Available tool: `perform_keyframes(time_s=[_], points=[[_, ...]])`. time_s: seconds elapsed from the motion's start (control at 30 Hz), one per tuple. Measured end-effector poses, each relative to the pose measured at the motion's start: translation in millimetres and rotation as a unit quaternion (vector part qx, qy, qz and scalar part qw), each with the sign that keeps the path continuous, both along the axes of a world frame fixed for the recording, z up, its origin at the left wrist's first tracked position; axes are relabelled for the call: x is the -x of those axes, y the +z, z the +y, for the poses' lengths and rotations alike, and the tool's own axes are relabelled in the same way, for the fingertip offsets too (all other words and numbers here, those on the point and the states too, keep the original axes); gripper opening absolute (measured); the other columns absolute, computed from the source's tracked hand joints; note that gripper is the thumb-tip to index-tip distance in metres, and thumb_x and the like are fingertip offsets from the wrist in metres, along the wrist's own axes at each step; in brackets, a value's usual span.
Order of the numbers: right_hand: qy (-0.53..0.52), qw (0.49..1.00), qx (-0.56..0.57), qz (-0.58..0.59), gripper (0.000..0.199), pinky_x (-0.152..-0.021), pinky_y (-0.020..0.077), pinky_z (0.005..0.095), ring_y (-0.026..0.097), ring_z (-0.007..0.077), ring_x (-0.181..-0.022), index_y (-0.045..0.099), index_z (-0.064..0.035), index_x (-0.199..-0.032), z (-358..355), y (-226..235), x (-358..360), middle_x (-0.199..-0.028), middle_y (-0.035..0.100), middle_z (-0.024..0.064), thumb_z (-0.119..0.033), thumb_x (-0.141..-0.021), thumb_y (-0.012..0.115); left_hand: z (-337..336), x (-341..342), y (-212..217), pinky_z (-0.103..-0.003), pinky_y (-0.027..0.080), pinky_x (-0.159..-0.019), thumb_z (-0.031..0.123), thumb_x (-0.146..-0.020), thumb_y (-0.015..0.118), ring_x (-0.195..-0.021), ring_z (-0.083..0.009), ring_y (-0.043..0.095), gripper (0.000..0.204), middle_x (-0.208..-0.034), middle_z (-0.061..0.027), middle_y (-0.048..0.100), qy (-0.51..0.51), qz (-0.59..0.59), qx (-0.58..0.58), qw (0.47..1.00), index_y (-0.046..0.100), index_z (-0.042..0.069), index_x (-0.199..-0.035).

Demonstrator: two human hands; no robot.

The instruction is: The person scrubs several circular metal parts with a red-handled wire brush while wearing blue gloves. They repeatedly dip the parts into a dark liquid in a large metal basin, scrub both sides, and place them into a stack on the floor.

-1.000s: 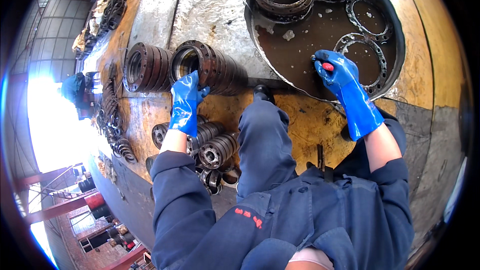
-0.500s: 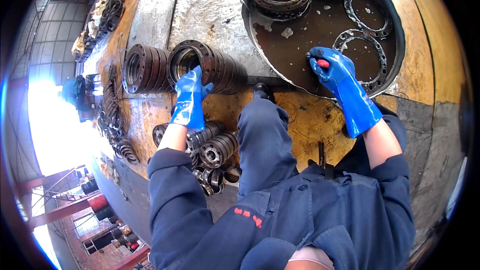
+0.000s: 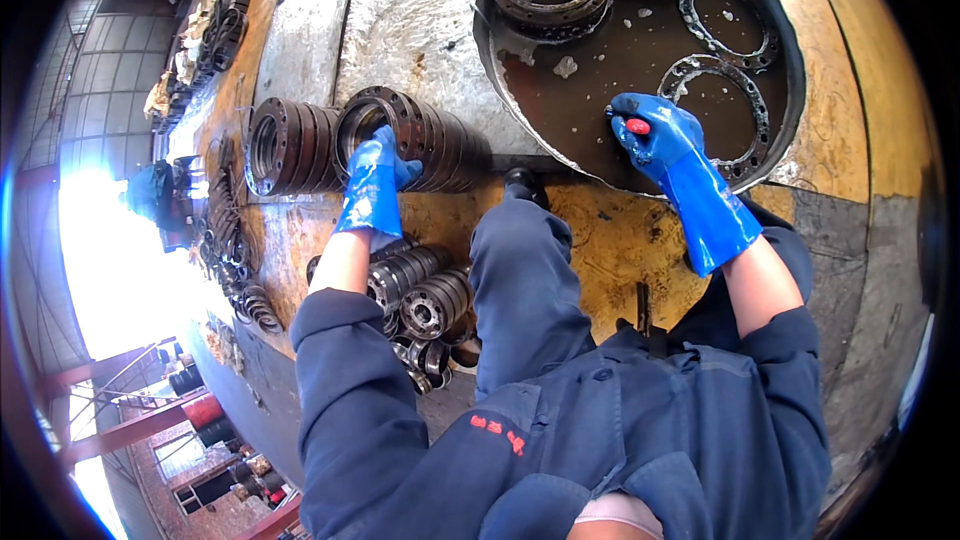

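My left hand [image 3: 371,178], in a wet blue rubber glove, is at the near end of a row of dark metal flange rings [image 3: 447,148] lying on their sides. Its fingers reach into the bore of the front flange ring [image 3: 404,121], with the thumb outside, gripping the rim. My right hand [image 3: 662,140], gloved alike, is closed around a red-handled tool [image 3: 638,126] whose working end is hidden. That hand hovers over the near edge of a round metal pan [image 3: 797,90] of dark, murky liquid. Two thin drilled rings [image 3: 757,130] lie in the pan, beyond and beside the hand.
Thicker flange rings [image 3: 548,15] are stacked in the pan's far part. Another row of rings [image 3: 287,145] stands left of my left hand. Smaller hubs [image 3: 425,310] lie beside my leg. Chain-like metal parts [image 3: 228,240] run along the left of the floor plates.
The view has shifted slightly. My left fingers sit a little further left and deeper in the ring's bore. My right hand keeps its grip on the red-handled tool over the pan.
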State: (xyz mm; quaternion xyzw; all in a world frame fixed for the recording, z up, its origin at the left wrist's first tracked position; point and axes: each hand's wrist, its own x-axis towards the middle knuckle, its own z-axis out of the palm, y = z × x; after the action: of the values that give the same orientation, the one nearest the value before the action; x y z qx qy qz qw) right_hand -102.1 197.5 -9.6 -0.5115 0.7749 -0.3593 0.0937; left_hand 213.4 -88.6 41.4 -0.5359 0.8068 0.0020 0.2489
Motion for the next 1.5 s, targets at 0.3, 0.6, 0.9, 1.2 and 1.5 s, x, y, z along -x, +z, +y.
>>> perform_keyframes(time_s=[0.3,0.6,0.9,1.2,1.5], points=[[-0.008,1.0,-0.008,-0.004,0.024,-0.091,0.061,0.0394,0.076,0.0323,-0.103,0.079,-0.0147,-0.117,-2.3,3.1,-0.9,-0.112,0.079,0.0116,-0.022,-0.094,0.076,-7.1,-25.2,-20.2,-0.049,0.057,-0.099,0.035,-0.074,0.085,-0.114,-0.044,0.071,0.065,-0.123,-0.0237,0.074,-0.027,0.204,-0.006,0.979,0.068,0.008,-0.131],[0.004,1.0,0.007,-0.002,0.023,-0.09,0.061,0.0388,0.076,0.032,-0.103,0.079,-0.0143,-0.117,-0.8,-2.7,4.7,-0.112,0.079,0.0119,-0.023,-0.095,0.075,4.8,-34.2,-26.6,-0.047,0.056,-0.1,0.036,-0.08,0.081,-0.116,-0.0414,0.07,0.059,-0.124,-0.0203,0.074,-0.097,0.296,0.034,0.95,0.07,0.01,-0.132],[0.009,1.0,-0.02,-0.01,0.024,-0.091,0.0594,0.0434,0.073,0.0342,-0.105,0.076,-0.0168,-0.116,-5.3,-2.0,-4.3,-0.113,0.077,0.0103,-0.023,-0.092,0.073,9.9,-37.3,-37.2,-0.052,0.057,-0.097,0.055,-0.082,0.079,-0.111,-0.0451,0.07,0.071,-0.126,-0.0249,0.072,-0.077,0.229,0.086,0.967,0.067,0.01,-0.136],[0.06,0.993,-0.1,-0.002,0.025,-0.089,0.0592,0.0457,0.073,0.0362,-0.104,0.077,-0.0163,-0.113,-3.7,-1.6,-7.5,-0.109,0.078,0.0111,-0.026,-0.09,0.075,3.9,-41.2,-45.5,-0.052,0.053,-0.106,0.068,-0.08,0.076,-0.123,-0.0468,0.066,0.095,-0.135,-0.0299,0.067,-0.064,0.159,0.093,0.981,0.058,0.001,-0.145],[-0.022,0.986,-0.113,-0.122,0.029,-0.087,0.0575,0.044,0.074,0.0366,-0.095,0.075,-0.0112,-0.109,18.4,18.0,19.9,-0.1,0.077,0.0134,-0.037,-0.096,0.068,7.5,-19.2,-19.6,-0.049,0.054,-0.106,0.054,-0.082,0.076,-0.119,-0.0434,0.069,0.078,-0.13,-0.0248,0.071,-0.086,0.164,0.17,0.968,0.061,0.007,-0.144]])
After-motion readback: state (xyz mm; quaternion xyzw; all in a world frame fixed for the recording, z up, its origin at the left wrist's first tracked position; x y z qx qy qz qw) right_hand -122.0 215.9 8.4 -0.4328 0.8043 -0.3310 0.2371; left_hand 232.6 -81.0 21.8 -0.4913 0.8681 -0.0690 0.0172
